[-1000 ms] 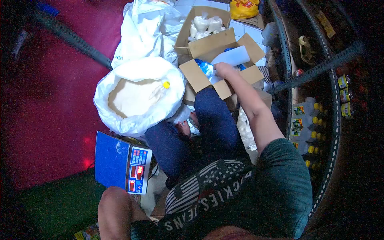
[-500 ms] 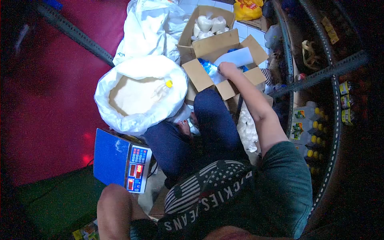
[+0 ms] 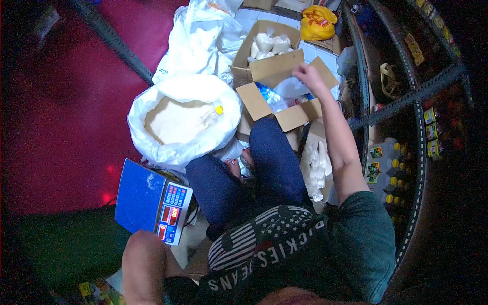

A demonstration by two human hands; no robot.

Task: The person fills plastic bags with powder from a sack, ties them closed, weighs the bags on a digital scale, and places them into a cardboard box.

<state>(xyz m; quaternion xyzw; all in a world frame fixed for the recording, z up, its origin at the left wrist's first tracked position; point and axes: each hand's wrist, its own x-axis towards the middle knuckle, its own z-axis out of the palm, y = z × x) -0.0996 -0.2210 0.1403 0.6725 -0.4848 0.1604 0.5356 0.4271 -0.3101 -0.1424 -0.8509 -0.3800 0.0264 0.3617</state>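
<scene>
My right hand point(image 3: 309, 76) is closed, its fingers pinching the edge of a thin translucent plastic bag point(image 3: 291, 88) over an open cardboard box point(image 3: 253, 100). Inside that box lie blue and clear plastic packages point(image 3: 277, 101). Of my left arm point(image 3: 145, 259) only the bent part shows at the lower left, beside the blue scale point(image 3: 138, 195) with lit red digits; the hand is out of sight. A large white sack point(image 3: 140, 114) of pale powder stands left of the box, with a clear, yellow-capped container point(image 3: 218, 110) in the powder.
Behind the open box, another carton point(image 3: 244, 60) holds several filled white bags point(image 3: 269, 44). More white bags point(image 3: 316, 170) lie beside my right leg. A yellow bag point(image 3: 318, 23) sits at the back. Metal shelving point(image 3: 406, 107) with several yellow-capped bottles point(image 3: 386, 160) stands at the right.
My right hand has risen from the box's inside to above its back right side, with the thin plastic lifted and shifted. The left arm stays nearly in place; the view has shifted slightly.
</scene>
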